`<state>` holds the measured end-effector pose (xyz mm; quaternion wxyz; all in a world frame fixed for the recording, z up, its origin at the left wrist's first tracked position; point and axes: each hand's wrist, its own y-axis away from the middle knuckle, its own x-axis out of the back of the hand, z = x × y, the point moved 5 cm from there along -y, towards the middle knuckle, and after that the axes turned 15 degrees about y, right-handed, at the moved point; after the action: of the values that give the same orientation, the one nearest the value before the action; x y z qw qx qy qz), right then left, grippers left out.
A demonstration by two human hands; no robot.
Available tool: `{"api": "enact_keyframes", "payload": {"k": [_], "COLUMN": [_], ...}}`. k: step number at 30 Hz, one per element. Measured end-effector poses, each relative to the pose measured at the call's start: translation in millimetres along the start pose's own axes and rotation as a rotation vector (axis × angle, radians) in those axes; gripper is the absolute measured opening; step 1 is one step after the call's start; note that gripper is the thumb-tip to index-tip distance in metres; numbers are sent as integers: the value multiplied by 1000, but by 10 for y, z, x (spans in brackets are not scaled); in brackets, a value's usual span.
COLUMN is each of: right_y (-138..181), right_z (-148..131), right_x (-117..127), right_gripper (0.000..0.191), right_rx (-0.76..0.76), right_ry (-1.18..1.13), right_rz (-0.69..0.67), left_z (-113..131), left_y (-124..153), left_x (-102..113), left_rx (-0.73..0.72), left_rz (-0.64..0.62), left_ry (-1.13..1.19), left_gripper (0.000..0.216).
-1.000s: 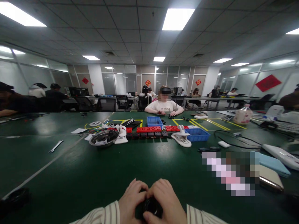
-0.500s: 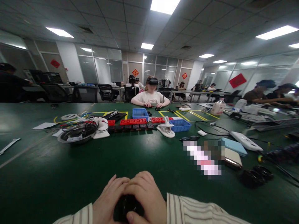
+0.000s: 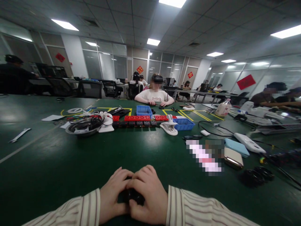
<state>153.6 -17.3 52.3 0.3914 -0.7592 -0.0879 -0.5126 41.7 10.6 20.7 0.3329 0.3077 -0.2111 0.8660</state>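
Clasping: left hand [image 3: 113,196] and right hand [image 3: 147,194] stay closed together around a small black object [image 3: 133,196] | view tilted down slightly | grip unchanged on table [image 3: 58,169].

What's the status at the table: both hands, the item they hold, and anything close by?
Left hand and right hand cupped together on small black object. Object mostly hidden. Green table bare around hands.

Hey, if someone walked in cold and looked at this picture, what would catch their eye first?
First, the left hand and right hand at the bottom centre, clasped together around a small black object on the green table. Next, the row of red blocks mid-table, with a person in white seated behind it.
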Motion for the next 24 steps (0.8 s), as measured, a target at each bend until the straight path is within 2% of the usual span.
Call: {"api": "enact_keyframes", "payload": {"k": [4,6,9,11,14,16,18,21,24], "right_y": [13,23,32,25,15,12,5,-13,-21], "right_z": [-64,-92,-118,-97,-5,58,92,73,10], "right_x": [-17,11,87,127,157,126,72,29,48], "right_gripper": [18,15,21,28,46,53,50,37,23], "right_rx": [134,196,242,186,-8,-126,-184,-145,-50], "right_ry": [-51,-68,-54,-51,-108,-135,-118,-62,-54], "right_rz": [-8,33,76,79,117,109,63,7,12], "left_z": [24,17,-28,-68,-102,-91,-56,-2,21], "left_y": [-1,-5,6,24,44,39,22,-5,-16], "left_x": [1,-6,-31,-42,-30,-9,7,22,32], "left_rx": [-7,-27,-62,-75,-59,-35,-19,-4,4], "left_rz": [-14,-12,-2,7,21,20,-1,-33,-23], "left_ry": [7,5,-27,-24,28,59,85,101,74], "left_gripper": [42,43,51,61,68,62,52,38,32]}}
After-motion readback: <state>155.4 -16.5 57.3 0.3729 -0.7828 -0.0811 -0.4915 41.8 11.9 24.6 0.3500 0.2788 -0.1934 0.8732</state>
